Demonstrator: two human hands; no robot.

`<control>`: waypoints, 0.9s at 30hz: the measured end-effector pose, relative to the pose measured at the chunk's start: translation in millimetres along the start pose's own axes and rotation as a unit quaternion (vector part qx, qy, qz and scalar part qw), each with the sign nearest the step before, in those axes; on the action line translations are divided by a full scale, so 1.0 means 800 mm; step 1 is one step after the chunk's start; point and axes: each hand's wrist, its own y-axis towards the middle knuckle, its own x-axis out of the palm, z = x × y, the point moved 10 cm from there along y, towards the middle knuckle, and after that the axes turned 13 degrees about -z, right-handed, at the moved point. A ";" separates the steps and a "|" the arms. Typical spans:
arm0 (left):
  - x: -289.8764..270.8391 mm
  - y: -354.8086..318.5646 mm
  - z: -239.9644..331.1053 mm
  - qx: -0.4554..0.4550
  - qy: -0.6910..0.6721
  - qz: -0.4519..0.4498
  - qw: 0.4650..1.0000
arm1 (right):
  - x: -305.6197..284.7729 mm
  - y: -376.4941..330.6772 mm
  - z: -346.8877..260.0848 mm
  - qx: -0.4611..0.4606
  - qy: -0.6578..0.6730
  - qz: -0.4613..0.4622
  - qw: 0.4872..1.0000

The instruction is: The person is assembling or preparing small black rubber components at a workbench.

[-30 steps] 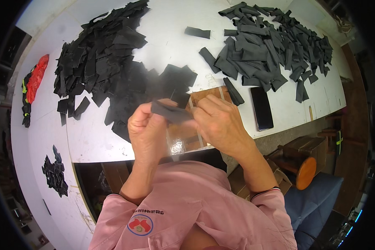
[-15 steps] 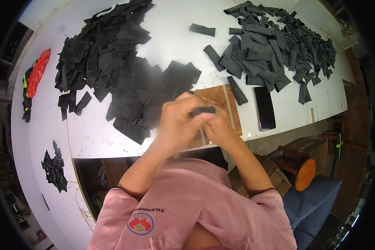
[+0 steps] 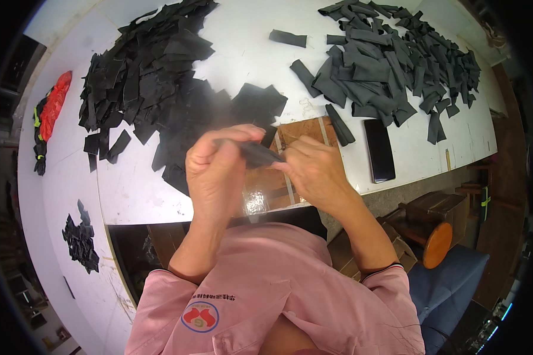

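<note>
Between my two hands a dark grey fabric piece is stretched above the table's front edge. My left hand is closed on its left end, with the fingers curled over it and partly blurred. At the other end, my right hand pinches the corner between thumb and fingers. Beneath them lies a brown wooden board with pale strips across it. A heap of flat black fabric pieces spreads beyond my left hand. Beyond my right hand lies a pile of rolled, tube-like grey fabric pieces.
A black phone lies right of the board on the white table. At the left are a red plastic bag and a small heap of black scraps. Below the table's right edge stand an orange-topped stool and cardboard boxes.
My hands have moved apart, the left one leftward and the right one slightly rightward. The fabric piece, earlier mostly hidden in my fingers, now shows stretched between them.
</note>
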 end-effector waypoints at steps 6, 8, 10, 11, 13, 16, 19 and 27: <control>-0.019 0.001 -0.022 -0.047 0.117 -0.007 0.992 | 0.011 -0.001 0.011 0.013 -0.024 -0.024 0.999; -0.060 0.006 -0.034 -0.055 0.219 0.031 0.974 | -0.030 0.015 -0.014 -0.093 0.051 -0.060 0.993; -0.097 0.005 -0.053 -0.112 0.488 0.060 0.864 | -0.102 0.031 0.047 0.020 0.359 0.031 0.933; -0.098 0.012 -0.069 -0.134 0.561 0.043 0.816 | -0.137 0.027 0.092 0.050 0.365 0.160 0.916; -0.083 0.021 -0.090 -0.186 0.692 0.008 0.698 | -0.159 0.000 0.136 0.077 0.367 0.285 0.882; -0.106 0.013 -0.130 -0.223 0.728 -0.015 0.648 | -0.090 -0.039 0.123 0.101 0.373 0.201 0.900; -0.112 0.013 -0.134 -0.232 0.694 -0.031 0.681 | 0.031 -0.065 0.073 0.210 0.462 -0.016 0.862; -0.096 -0.065 -0.065 -0.243 0.093 0.077 0.962 | 0.029 -0.054 -0.021 0.071 0.136 0.140 0.978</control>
